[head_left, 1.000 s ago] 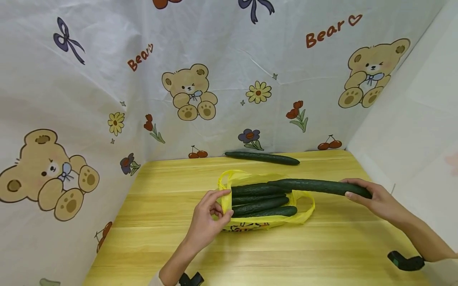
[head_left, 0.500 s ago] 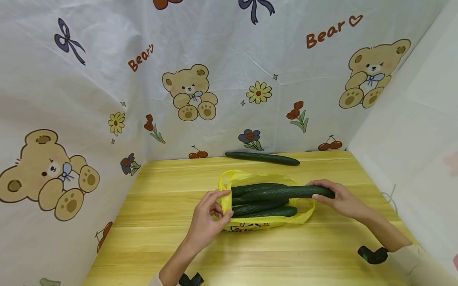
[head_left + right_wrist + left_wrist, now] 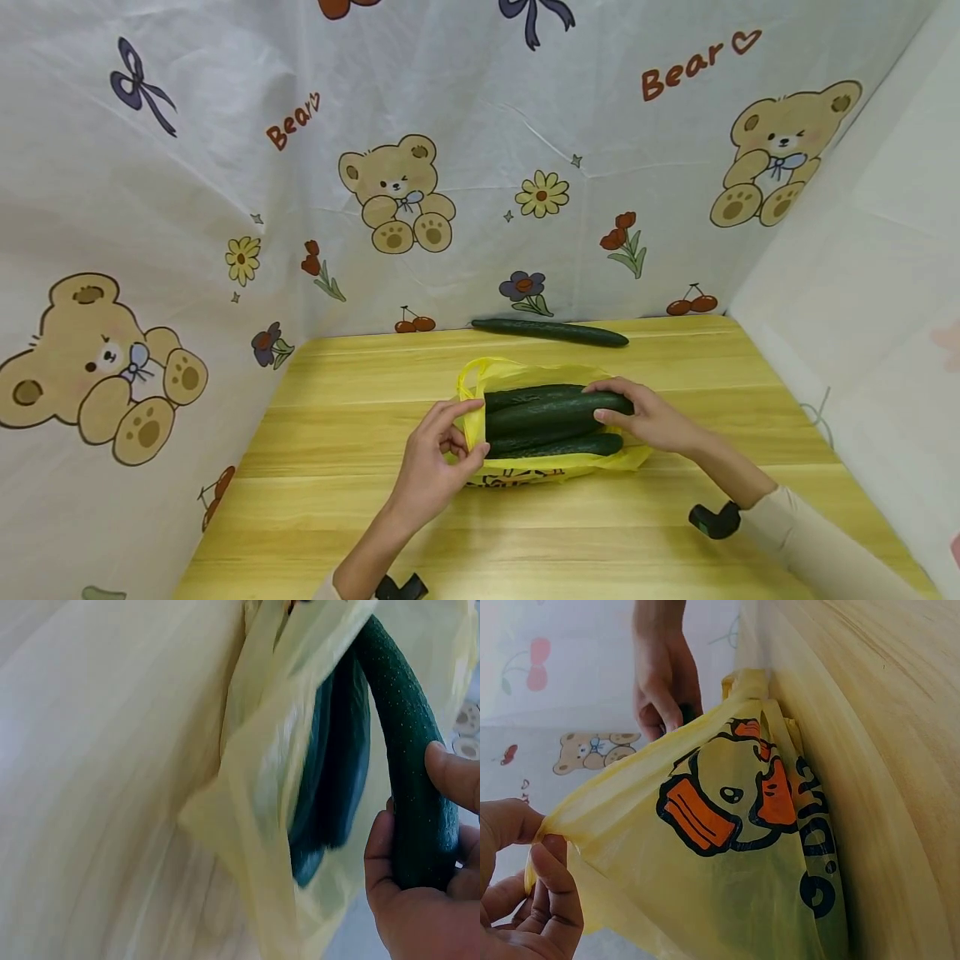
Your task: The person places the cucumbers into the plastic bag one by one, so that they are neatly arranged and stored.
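A yellow plastic bag [image 3: 517,475] with a printed cartoon lies on the table, its mouth facing up. My left hand [image 3: 435,454] pinches the bag's left edge between fingers and thumb, stretching it in the left wrist view. With my right hand [image 3: 648,417] I grip the right end of a dark green cucumber [image 3: 409,750]. Most of that cucumber lies inside the bag mouth, on top of several other cucumbers [image 3: 349,765]. Its left end is hidden under the bag's edge.
Another cucumber [image 3: 551,332] lies at the back of the wooden table [image 3: 337,417], along the bear-print cloth wall [image 3: 465,283]. White cloth [image 3: 885,275] closes off the right side, where a thin cord [image 3: 821,412] hangs.
My right hand has moved left and slid the cucumber it grips from the bag's right side into the bag, over the others. My left hand stays on the bag's edge.
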A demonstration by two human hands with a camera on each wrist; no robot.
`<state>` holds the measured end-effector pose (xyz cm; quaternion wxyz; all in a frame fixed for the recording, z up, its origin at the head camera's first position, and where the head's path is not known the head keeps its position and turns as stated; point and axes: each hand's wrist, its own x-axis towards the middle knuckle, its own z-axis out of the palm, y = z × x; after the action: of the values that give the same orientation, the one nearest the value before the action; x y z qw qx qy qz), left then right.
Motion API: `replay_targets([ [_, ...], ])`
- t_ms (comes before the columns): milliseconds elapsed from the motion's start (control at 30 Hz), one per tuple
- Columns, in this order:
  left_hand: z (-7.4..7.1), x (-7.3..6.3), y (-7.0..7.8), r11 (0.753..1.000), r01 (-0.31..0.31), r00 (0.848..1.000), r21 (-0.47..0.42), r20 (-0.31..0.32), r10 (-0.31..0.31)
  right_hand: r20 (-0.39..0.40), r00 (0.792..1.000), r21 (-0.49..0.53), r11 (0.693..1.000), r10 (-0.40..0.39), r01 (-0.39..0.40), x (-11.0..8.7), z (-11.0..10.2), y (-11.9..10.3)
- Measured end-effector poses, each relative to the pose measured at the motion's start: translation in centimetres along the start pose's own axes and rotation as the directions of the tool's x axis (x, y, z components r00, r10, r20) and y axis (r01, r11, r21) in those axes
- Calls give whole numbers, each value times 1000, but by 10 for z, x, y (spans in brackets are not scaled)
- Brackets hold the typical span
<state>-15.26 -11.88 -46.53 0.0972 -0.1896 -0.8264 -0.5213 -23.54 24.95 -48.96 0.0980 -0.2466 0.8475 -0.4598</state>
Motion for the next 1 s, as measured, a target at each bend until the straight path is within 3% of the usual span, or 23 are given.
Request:
replay_targets([
  [267,0,-1,0,1000,-5,1000,-6,10,5,65,997,35,998,-48,45,26,26,-6],
  [433,-1,-1,1,1000,-11,1000,-17,11,11,71,995,-29,997,-65,67,37,42,-11],
  [733,-1,-1,0,1000,-28,1000,-4,3,28,-84,986,-209,970,-147,127,44,50,-15],
  [833,-2,0,1,1000,-25,1000,-3,1,25,-123,977,-206,968,-173,146,45,46,-16],
  [1000,-1,0,1,1000,-25,1000,-1,3,25,-130,980,-178,976,-152,128,43,41,-14],
])
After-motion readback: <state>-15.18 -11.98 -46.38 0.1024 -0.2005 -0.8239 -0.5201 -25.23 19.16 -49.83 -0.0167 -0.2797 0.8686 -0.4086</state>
